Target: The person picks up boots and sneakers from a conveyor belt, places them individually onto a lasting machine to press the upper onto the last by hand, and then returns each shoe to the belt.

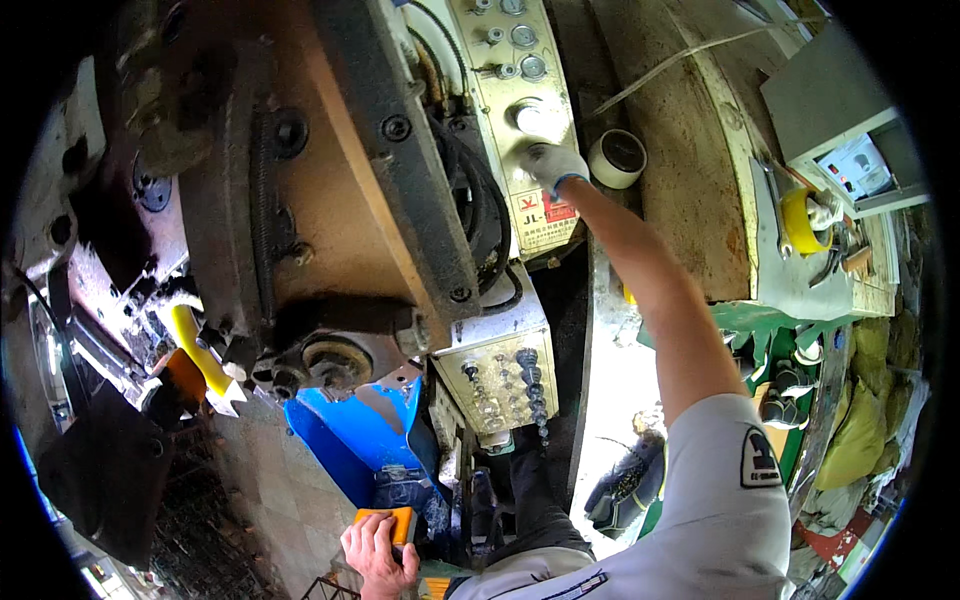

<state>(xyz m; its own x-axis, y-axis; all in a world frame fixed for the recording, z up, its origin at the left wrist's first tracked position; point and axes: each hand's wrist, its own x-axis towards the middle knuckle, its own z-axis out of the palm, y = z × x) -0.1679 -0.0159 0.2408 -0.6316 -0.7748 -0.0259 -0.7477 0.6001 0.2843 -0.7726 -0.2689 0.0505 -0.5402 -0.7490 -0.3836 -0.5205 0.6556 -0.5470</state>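
Note:
My right hand (556, 166), in a white glove, reaches out to the cream control panel (545, 232) of a machine. Its curled fingers rest on the panel just below a bright round fitting (535, 117); whatever lies under them is hidden. Above are several gauges (524, 37) and small knobs (496, 36). Down at the lower edge my bare left hand (378, 560) has its fingers closed over an orange boxy thing (396, 522) beside the blue metal chute (340, 450). The exact kind of that orange thing does not show.
A heavy brown machine body (330, 190) fills the upper left. Next to my right wrist stands a white round container (618, 158). To the right are a worn bench (690, 170), a wrench (776, 210) and a yellow tape roll (803, 222). Segmented coolant hose (532, 385) hangs below the panel.

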